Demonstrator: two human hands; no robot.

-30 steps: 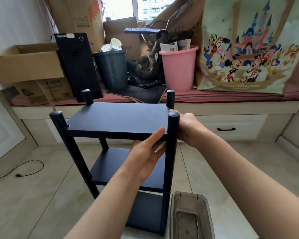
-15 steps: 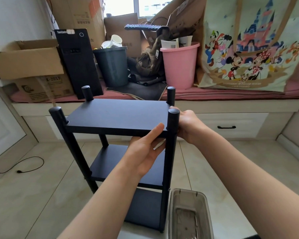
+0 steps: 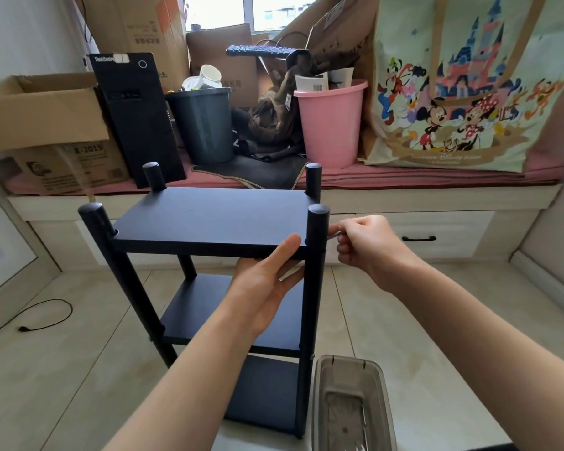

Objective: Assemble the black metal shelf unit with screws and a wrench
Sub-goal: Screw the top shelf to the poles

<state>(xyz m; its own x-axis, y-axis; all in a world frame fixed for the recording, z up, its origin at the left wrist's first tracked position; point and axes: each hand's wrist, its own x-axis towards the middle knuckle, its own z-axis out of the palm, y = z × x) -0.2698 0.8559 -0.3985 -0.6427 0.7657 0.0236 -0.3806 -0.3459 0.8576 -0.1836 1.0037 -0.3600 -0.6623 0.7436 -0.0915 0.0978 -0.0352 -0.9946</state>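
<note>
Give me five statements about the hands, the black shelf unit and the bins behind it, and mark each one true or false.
1. The left hand grips the front edge of the top shelf, thumb on top. True.
2. The right hand rests flat on the top shelf. False: it is curled round a small metal wrench at the near right post, beside the shelf.
3. The shelf unit lies on its side. False: it stands upright on the floor, three shelves stacked between four posts.
4. A pink bin stands on the window seat behind the unit. True.
5. The clear plastic container sits on the top shelf. False: it is down at the foot of the near right post.
</note>
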